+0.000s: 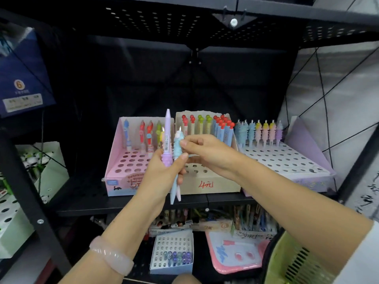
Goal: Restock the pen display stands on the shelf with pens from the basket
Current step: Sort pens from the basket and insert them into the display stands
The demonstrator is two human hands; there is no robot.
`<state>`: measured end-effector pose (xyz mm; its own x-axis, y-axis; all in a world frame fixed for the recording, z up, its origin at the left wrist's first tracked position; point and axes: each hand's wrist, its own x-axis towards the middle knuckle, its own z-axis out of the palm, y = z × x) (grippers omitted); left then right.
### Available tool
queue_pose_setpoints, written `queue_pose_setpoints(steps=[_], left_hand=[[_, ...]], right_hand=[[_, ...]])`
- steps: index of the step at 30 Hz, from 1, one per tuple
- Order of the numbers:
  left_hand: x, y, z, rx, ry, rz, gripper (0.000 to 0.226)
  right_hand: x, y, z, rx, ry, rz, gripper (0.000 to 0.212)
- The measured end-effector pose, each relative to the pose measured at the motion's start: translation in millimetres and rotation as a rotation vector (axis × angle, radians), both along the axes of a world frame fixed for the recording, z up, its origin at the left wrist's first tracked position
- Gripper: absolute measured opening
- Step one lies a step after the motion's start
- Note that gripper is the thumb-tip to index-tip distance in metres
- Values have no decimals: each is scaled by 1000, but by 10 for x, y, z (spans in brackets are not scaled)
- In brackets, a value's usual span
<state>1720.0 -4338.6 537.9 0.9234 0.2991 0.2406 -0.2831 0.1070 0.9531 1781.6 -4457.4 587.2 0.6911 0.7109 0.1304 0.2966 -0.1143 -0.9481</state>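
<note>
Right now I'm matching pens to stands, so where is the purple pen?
In the head view the purple pen stands upright at centre, held in the left hand, before the pink stand, with a blue pen just right of it.

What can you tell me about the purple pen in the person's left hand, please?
The purple pen is a slim pastel lilac pen, seemingly plastic, held nearly upright with its pointed tip up. A white barcode sticker sits mid-barrel, and a bumpy, soft-looking lilac grip section lies lower down. The left hand pinches it at that section, in front of the pink display stand, beside a light blue pen.
</note>
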Motion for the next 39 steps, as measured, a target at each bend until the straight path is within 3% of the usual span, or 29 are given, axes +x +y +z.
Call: queue_pose_setpoints(steps=[4, 7, 12, 16, 24, 34, 39], left_hand=[[119, -313, 75, 38, 41, -60, 23], [224, -527, 73, 75, 52, -104, 14], [377, -723, 16, 51, 92, -119, 6], [435, -737, -12, 77, 108, -94, 6], [409, -672, -14, 69, 84, -107, 6], [441, -685, -54, -20, 96, -106, 9], [400, -687, -66, -7, 100, -79, 13]], right_hand=[[138, -386, 116, 204, -7, -193, 13], [369, -810, 307, 351, -119, -497, 14], [816, -1356, 307, 94, -466, -843, 9], [1068, -1388, 120, -85, -525, -855, 15], [1347, -1257, -91, -246, -531, -807, 20], [1590, -1263, -151, -323, -529, -807, 20], [1566, -1222, -317, -568, -520, -701, 16]])
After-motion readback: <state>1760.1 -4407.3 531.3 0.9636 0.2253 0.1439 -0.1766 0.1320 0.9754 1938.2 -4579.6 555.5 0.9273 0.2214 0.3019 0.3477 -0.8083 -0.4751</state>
